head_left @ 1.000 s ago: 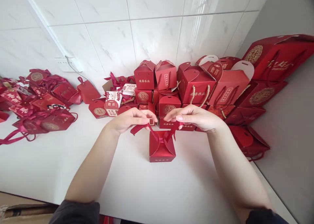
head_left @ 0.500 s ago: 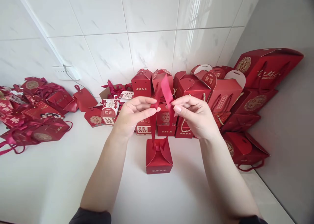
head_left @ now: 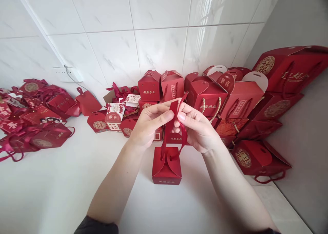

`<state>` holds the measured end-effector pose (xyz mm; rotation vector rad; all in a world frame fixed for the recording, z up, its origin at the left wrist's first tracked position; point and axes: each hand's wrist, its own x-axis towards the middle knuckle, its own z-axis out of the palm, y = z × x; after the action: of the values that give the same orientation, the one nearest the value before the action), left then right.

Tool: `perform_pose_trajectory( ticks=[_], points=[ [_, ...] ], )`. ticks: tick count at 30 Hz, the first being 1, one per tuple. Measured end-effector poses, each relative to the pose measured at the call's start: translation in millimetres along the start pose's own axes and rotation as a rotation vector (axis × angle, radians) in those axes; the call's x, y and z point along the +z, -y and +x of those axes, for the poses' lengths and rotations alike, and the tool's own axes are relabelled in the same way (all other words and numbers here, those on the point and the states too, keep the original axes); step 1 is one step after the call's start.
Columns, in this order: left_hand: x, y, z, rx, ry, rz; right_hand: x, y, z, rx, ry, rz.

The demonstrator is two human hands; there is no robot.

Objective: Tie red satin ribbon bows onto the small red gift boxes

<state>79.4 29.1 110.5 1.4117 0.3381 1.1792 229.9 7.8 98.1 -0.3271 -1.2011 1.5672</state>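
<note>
A: State of the hands?

B: Both grasping. Left hand [head_left: 151,124] pinches a dark red, flat satin-like ribbon [head_left: 169,129] between thumb and fingers. Right hand [head_left: 198,126] has hold of the same ribbon, thumb uppermost, fingers curled; exact grip partly hidden. Fingertips of the two hands nearly meet.

A: Where does the ribbon go?

B: Down to a small red cardboard box [head_left: 166,177] with curved top flaps and pale lettering on its front. Box sits upright on a smooth white table [head_left: 64,189], below the hands, neither one touching it.

A: Long axis?

B: Ribbon's runs roughly up and down. Two strands rise from the box top: left one fairly straight, right one bowed outward. They come together between the thumbs; a narrow length pokes up above. Whether they are crossed or knotted there, cannot tell.

A: Which hand is nearer?

B: Close to even. Left fingertips look more directly above the box; right ones sit a little to its right. I judge the relation that counts is strand against strand at the thumbs.

A: Surroundings?

B: Stacked red gift boxes [head_left: 206,95] behind; heaped red ribboned packets [head_left: 52,136] off left.
</note>
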Motion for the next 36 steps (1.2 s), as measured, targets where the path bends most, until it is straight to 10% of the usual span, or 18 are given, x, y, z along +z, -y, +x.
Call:
perform_pose_trajectory(
  ticks=[8,13,18,36],
  points=[
    [1.3,7.3,0.8,0.051,-0.072,-0.021,-5.1,6.8,-2.4,-0.042,0.041,-0.244],
    [6.5,6.0,-0.9,0.132,-0.307,0.282,-7.8,20.4,-9.6,-0.282,-0.203,-0.726],
    [14.8,7.3,-4.0,0.148,-0.281,0.441,-6.4,23.2,-13.9,-0.417,-0.358,-1.015],
    [20.1,6.0,-6.2,0.010,-0.280,0.404,0.0,27.7,-20.4,-0.557,-0.498,-1.171]
  ],
)
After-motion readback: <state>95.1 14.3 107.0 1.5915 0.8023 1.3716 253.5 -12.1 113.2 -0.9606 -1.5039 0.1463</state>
